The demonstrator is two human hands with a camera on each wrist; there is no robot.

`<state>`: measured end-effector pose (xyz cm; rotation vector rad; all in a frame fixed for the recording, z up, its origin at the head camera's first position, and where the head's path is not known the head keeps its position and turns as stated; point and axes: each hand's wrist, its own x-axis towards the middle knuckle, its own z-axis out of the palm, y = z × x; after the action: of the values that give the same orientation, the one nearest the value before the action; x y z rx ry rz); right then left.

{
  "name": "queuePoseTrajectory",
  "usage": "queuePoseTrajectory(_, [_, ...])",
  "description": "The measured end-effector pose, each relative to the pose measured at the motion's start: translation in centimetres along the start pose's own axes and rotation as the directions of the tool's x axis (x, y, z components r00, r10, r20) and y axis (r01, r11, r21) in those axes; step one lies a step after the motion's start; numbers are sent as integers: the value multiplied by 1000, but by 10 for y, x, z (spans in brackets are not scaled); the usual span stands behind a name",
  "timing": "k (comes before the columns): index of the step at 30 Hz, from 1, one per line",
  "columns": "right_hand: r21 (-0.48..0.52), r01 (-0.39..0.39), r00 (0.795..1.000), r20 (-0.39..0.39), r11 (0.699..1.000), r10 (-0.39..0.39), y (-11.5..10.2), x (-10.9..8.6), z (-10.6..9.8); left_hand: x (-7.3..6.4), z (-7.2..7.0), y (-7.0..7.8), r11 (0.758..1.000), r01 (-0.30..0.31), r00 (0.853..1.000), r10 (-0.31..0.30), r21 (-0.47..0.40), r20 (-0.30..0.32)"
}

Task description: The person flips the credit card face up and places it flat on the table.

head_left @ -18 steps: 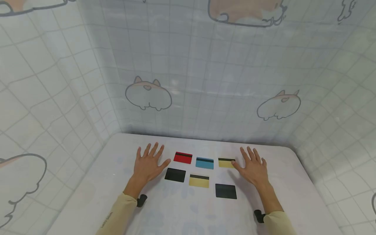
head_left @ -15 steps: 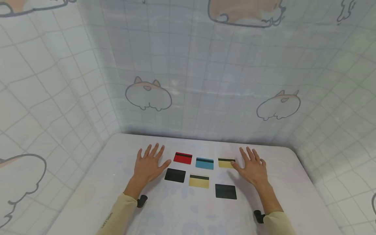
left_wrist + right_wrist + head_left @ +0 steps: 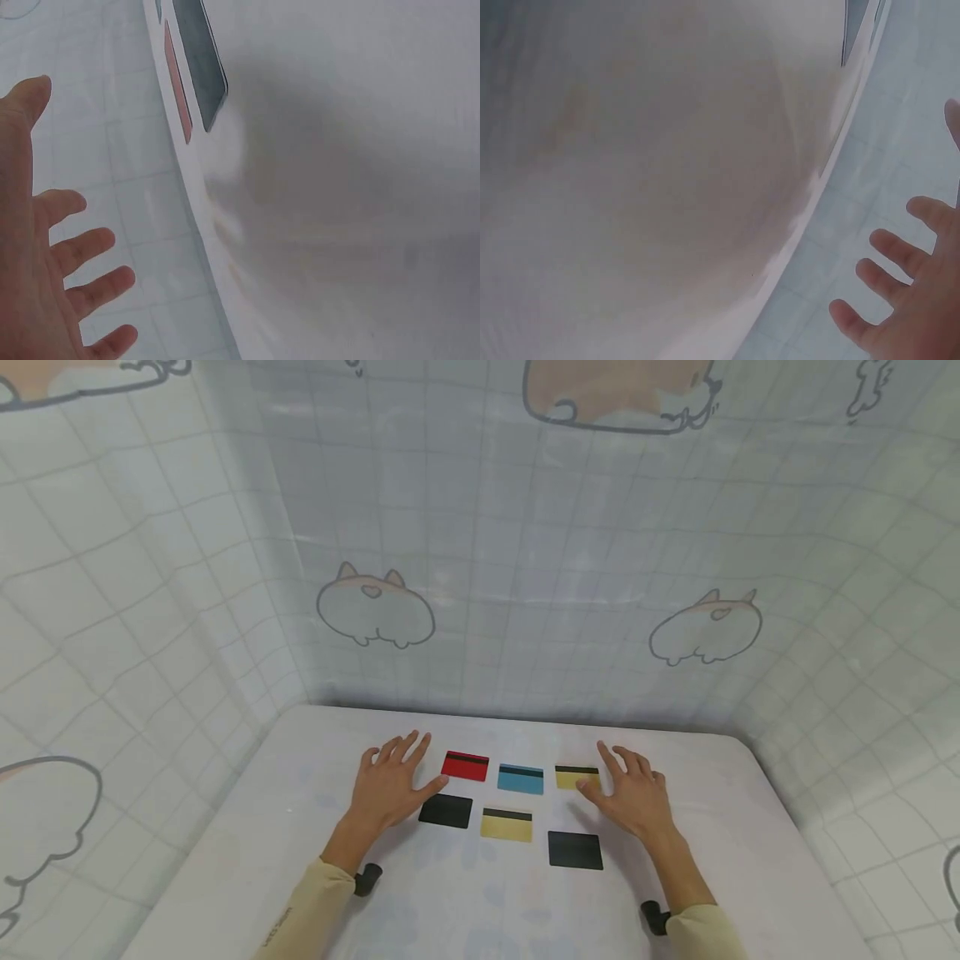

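Several stripe cards lie flat on the white table: a red card (image 3: 465, 772), a blue card (image 3: 521, 783), a far yellow card (image 3: 572, 781), a near yellow card (image 3: 506, 830), a left black card (image 3: 446, 811) and a right black card (image 3: 575, 851). My left hand (image 3: 384, 787) hovers palm down beside the red and left black cards, fingers spread and slightly bent. Its thumb points between those two. Over the far yellow card reaches the thumb of my right hand (image 3: 637, 797), partly covering it. Both wrist views show the hands holding nothing, raised above the table.
A white table (image 3: 300, 860) with rounded far corners carries the cards. Behind it hangs a grid-patterned curtain (image 3: 525, 610) with cartoon dogs, continuing along both sides. Black wrist-worn devices sit under each sleeve, the left device (image 3: 367, 880) and the right device (image 3: 655, 917).
Both hands have moved inward, the left to the right and the right to the left. Their fingers are more bent than before. The cards keep their arrangement; the head view has shifted slightly.
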<state>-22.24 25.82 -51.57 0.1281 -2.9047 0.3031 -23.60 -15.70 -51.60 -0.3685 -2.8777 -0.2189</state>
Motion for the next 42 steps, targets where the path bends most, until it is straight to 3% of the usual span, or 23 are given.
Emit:
queuePoseTrajectory(11, [32, 30, 999, 15, 999, -31, -7, -1, 3, -1, -3, 13, 996, -14, 999, 11, -90, -34])
queuePoseTrajectory(21, [123, 46, 995, 87, 991, -57, -11, -2, 3, -3, 0, 22, 979, -14, 1000, 14, -201, 0])
queuePoseTrajectory(29, [230, 8, 978, 200, 973, -55, -18, -1, -1, -2, -1, 28, 922, 41, 997, -13, -385, 73])
queuePoseTrajectory(33, [325, -12, 963, 259, 946, -77, -19, 0, -2, -2, 0, 31, 888, 66, 994, -17, -455, 111])
queuePoseTrajectory(37, [420, 0, 948, 289, 907, -134, -19, 1, -1, -2, 1, 34, 854, 70, 990, 5, -516, 143])
queuePoseTrajectory(42, [467, 7, 939, 302, 884, -166, -23, 0, 0, -3, 4, 38, 839, 49, 986, 46, -541, 160])
